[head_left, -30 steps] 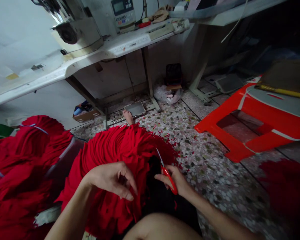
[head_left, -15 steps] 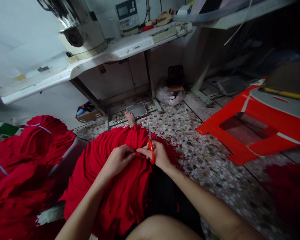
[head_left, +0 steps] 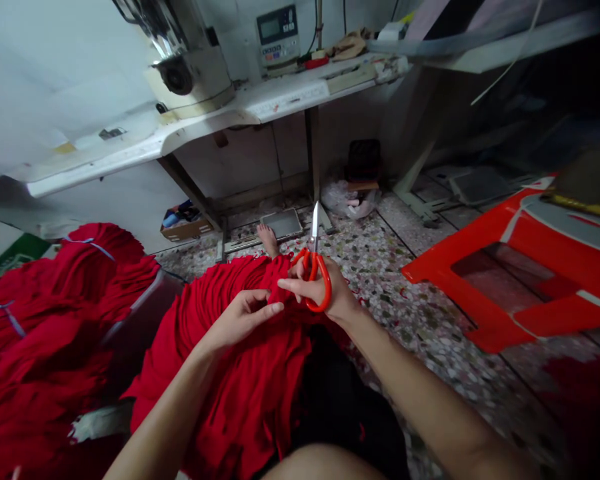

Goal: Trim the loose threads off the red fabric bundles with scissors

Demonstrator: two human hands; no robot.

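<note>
A thick stack of red fabric pieces lies in folds across my lap. My left hand is closed on the edge of this fabric, thumb and fingers pinching it near the top of the stack. In my right hand is a pair of scissors with orange handles. Their blades point up and away from me and look closed. The right thumb and fingertips are also at the fabric edge, just right of the left fingers. Whether they grip the cloth too, I cannot tell.
Bundles of red fabric tied with pale strips are heaped at left. A sewing machine and control panel stand on a white table. An orange-red plastic stool is at right. Red scraps litter the speckled floor.
The scissors have turned in my right hand, so the blades and both handle loops now show more fully. My left hand stays at the fabric edge. The view has shifted slightly.
</note>
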